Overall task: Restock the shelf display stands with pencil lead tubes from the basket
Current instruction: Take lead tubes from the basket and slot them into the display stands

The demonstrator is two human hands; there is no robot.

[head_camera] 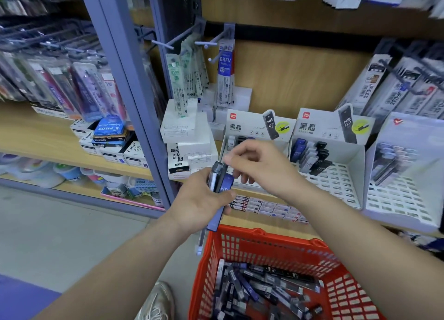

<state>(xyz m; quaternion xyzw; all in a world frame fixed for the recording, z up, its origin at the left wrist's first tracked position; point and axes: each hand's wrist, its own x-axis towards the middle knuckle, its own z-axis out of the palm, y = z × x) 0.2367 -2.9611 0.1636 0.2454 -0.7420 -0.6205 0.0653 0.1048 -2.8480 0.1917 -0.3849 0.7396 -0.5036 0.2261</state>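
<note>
Stationery shelf [36, 132], tubes [219, 178] upright in left hand [199, 199]

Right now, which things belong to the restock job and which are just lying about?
Job: red basket, loose tubes in it, tube bundle in left hand, right hand, left stand, middle stand.
Lying about: hanging refill packs, white boxes, Pilot boxes.
</note>
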